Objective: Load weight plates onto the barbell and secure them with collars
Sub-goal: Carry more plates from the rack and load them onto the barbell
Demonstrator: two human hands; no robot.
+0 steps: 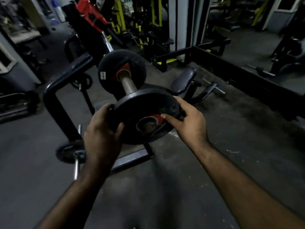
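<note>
A black weight plate [140,104] with a red hub sits at the near end of the barbell sleeve [127,84], whose tip shows through its centre hole. My left hand [102,128] grips the plate's left rim. My right hand [186,121] holds its right rim, thumb lying across the face. Farther along the sleeve a second black plate [112,63] with a red hub stands upright. The barbell shaft [107,42] runs away toward the rack. No collar is visible.
A black bench frame [54,90] stands to the left, with a small plate [67,152] on a chrome peg low beside it. A padded seat [183,81] lies on the floor to the right. Black floor rails [231,71] and yellow machines fill the back.
</note>
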